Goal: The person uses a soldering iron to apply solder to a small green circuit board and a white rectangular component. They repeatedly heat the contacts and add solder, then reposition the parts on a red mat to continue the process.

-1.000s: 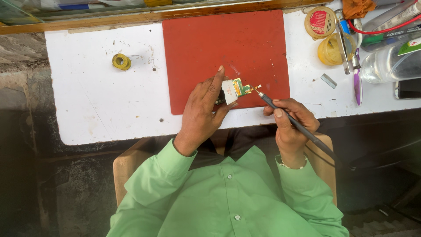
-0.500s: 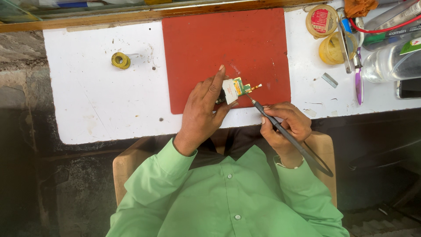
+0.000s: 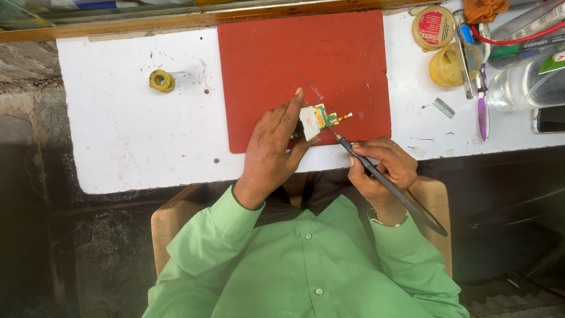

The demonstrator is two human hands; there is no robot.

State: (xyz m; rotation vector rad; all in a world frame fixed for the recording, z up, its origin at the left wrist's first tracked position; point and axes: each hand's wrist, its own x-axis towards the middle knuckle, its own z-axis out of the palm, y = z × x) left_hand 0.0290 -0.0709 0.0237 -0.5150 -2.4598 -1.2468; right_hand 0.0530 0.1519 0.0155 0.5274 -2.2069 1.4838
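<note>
1. Small white-and-green circuit module with a gold flex tail (image 3: pixel 318 118) lies on the red rectangular mat (image 3: pixel 265 70), near the mat's near edge and toward its right corner, with its tail pointing right, toward the right edge of the table.
2. Left hand (image 3: pixel 273 150) is clasped on the module's left end, its fingers pinning it down on the mat.
3. Right hand (image 3: pixel 379 168) is wrapped, pen-style, round a slim dark grey soldering iron (image 3: pixel 376 174).
4. The iron's long axis slants from the near right, off the near edge of the table, up and left to its tip, which sits just beside the module's near right side; whether it touches I cannot tell.
5. So the module lies up and left of the right hand, and the left hand is the nearer one.
6. Farther out on the white table (image 3: pixel 129 135), a small yellow spool (image 3: pixel 160 80) sits well apart toward the far left.
7. Round tins (image 3: pixel 434 26) crowd the far right corner.
</note>
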